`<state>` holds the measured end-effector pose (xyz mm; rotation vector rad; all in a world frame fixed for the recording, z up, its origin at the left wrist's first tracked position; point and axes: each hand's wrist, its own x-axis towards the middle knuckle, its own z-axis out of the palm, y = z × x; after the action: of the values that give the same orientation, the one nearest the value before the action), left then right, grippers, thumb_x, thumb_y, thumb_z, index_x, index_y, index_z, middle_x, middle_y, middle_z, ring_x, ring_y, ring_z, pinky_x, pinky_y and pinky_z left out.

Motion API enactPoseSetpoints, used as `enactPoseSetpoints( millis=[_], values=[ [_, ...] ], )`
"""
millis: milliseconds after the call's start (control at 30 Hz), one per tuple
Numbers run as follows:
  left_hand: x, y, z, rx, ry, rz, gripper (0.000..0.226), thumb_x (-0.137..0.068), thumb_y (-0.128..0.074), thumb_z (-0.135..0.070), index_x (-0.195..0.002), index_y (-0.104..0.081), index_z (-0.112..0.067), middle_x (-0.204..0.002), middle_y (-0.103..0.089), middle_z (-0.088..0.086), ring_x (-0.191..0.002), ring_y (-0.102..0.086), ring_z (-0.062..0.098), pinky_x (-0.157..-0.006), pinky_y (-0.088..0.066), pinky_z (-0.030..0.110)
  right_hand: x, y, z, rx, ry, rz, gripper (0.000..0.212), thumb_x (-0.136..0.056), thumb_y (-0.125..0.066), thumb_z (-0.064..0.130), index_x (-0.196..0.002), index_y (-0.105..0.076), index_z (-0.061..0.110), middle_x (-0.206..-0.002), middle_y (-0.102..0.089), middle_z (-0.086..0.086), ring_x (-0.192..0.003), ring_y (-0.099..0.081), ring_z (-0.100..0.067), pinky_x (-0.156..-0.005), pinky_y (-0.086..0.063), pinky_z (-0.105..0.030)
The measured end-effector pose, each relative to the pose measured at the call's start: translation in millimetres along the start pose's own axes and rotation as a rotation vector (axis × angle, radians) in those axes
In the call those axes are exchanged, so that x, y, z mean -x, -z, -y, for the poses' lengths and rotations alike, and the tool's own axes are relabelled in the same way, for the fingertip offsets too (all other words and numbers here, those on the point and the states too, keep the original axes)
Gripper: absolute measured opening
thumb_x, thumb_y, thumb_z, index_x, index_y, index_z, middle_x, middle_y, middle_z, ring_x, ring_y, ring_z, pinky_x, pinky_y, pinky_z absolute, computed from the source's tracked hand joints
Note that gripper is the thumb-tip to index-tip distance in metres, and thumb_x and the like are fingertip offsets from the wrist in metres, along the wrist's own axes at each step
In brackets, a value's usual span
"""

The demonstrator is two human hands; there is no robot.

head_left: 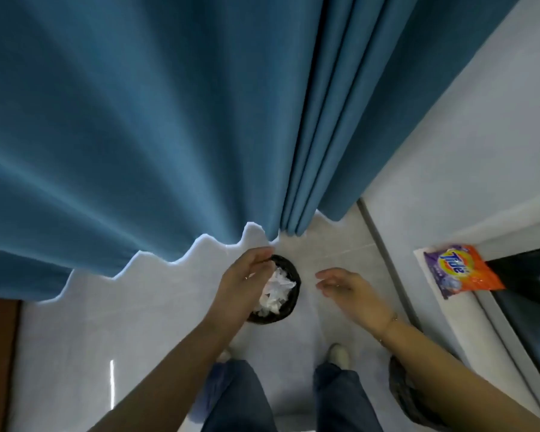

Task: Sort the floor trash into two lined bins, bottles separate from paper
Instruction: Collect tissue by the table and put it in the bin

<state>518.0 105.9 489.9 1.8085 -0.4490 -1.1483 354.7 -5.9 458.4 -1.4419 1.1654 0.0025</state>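
- A small dark bin (pixel 290 294) is standing on the pale tiled floor (pixel 156 310) just below the centre of the frame, lined with a dark bag and holding crumpled white paper (pixel 276 291).
- The left hand (pixel 247 275) is reaching in from the lower left and hanging over the left side of the bin, its fingertips curling at the bin's far rim; whether they are pinching the liner edge or only touching it cannot be told.
- The right hand (pixel 346 285) is hovering to the right of the bin, apart from it, fingers straight and loosely spread, holding nothing; a thin bracelet is sitting at its wrist.
- A second dark bin (pixel 401 388) is showing only in part at the lower right, mostly hidden behind the right forearm.
- A blue curtain (pixel 138 120) is filling the upper half of the frame, its wavy hem hanging just above the floor beyond the first bin.
- An orange and purple Tide packet (pixel 462 269) is lying on a white ledge at the right edge.
- Two legs in blue jeans (pixel 340 400) and pale shoes are showing at the bottom centre.
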Motion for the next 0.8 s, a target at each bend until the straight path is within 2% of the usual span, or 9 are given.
enactPoseSetpoints(
  millis=[67, 133, 200, 267, 300, 400, 467, 667, 800],
  values=[
    [8, 29, -19, -0.089, -0.077, 0.141, 0.025, -0.093, -0.055, -0.02, -0.116, -0.061, -0.028, -0.114, -0.064, -0.011, -0.103, -0.059, -0.002, -0.089, -0.044, 0.011, 24, -13, 32, 0.06, 0.065, -0.01, 0.016, -0.092, -0.056, 0.008, -0.098, -0.061, 0.021, -0.096, -0.066, 0.0, -0.087, -0.06, -0.008, -0.079, -0.045, -0.007],
    [14, 59, -33, -0.162, -0.143, 0.222, 0.026, -0.093, -0.056, -0.02, -0.117, -0.061, -0.029, -0.114, -0.062, -0.015, -0.102, -0.056, -0.008, -0.082, -0.043, 0.003, 49, -32, 59, 0.014, 0.129, -0.075, 0.018, -0.092, -0.055, 0.008, -0.097, -0.063, 0.023, -0.095, -0.067, 0.004, -0.086, -0.062, -0.001, -0.082, -0.047, -0.01],
    [21, 85, -42, -0.185, -0.199, 0.256, 0.026, -0.093, -0.055, -0.018, -0.115, -0.062, -0.03, -0.115, -0.061, -0.016, -0.101, -0.054, -0.012, -0.074, -0.041, -0.002, 76, -54, 80, -0.094, 0.161, -0.153, 0.021, -0.093, -0.052, 0.006, -0.101, -0.063, 0.021, -0.096, -0.068, 0.004, -0.082, -0.063, 0.005, -0.077, -0.048, -0.009],
    [29, 104, -50, -0.152, -0.225, 0.283, 0.025, -0.093, -0.054, -0.016, -0.113, -0.062, -0.029, -0.117, -0.062, -0.013, -0.102, -0.055, -0.01, -0.074, -0.043, 0.002, 105, -77, 92, -0.176, 0.163, -0.267, 0.022, -0.094, -0.05, 0.01, -0.106, -0.063, 0.021, -0.099, -0.069, 0.007, -0.086, -0.064, 0.006, -0.08, -0.05, -0.012],
    [36, 112, -53, -0.124, -0.22, 0.299, 0.025, -0.094, -0.054, -0.016, -0.113, -0.062, -0.029, -0.118, -0.062, -0.012, -0.103, -0.056, -0.008, -0.079, -0.045, 0.006, 122, -91, 96, -0.206, 0.157, -0.327, 0.022, -0.095, -0.05, 0.011, -0.108, -0.063, 0.023, -0.1, -0.069, 0.009, -0.088, -0.063, 0.005, -0.083, -0.05, -0.014],
    [62, 124, -55, -0.033, -0.191, 0.341, 0.024, -0.094, -0.054, -0.018, -0.113, -0.063, -0.03, -0.117, -0.063, -0.013, -0.109, -0.056, -0.002, -0.099, -0.044, 0.025, 166, -123, 97, -0.268, 0.152, -0.44, 0.024, -0.094, -0.049, 0.01, -0.108, -0.063, 0.024, -0.101, -0.068, 0.01, -0.089, -0.063, 0.003, -0.081, -0.05, -0.011],
    [83, 128, -52, 0.015, -0.181, 0.363, 0.025, -0.094, -0.055, -0.019, -0.114, -0.064, -0.03, -0.118, -0.063, -0.014, -0.113, -0.056, 0.0, -0.105, -0.041, 0.031, 196, -140, 94, -0.292, 0.155, -0.478, 0.024, -0.094, -0.05, 0.008, -0.109, -0.063, 0.023, -0.102, -0.068, 0.008, -0.09, -0.063, 0.001, -0.079, -0.05, -0.01],
    [156, 139, -20, 0.079, -0.163, 0.424, 0.027, -0.094, -0.055, -0.022, -0.118, -0.062, -0.031, -0.121, -0.062, -0.013, -0.113, -0.057, 0.003, -0.102, -0.042, 0.028, 267, -188, 60, -0.337, 0.164, -0.597, 0.026, -0.093, -0.05, 0.006, -0.11, -0.064, 0.02, -0.108, -0.068, 0.007, -0.099, -0.063, -0.008, -0.085, -0.052, -0.019],
    [225, 154, 24, 0.07, -0.179, 0.44, 0.027, -0.093, -0.056, -0.023, -0.117, -0.063, -0.032, -0.122, -0.062, -0.013, -0.109, -0.059, 0.0, -0.102, -0.043, 0.029, 321, -232, 17, -0.447, 0.141, -0.658, 0.028, -0.093, -0.047, 0.002, -0.113, -0.063, 0.015, -0.108, -0.067, 0.001, -0.097, -0.065, -0.012, -0.083, -0.053, -0.022]
  ],
)
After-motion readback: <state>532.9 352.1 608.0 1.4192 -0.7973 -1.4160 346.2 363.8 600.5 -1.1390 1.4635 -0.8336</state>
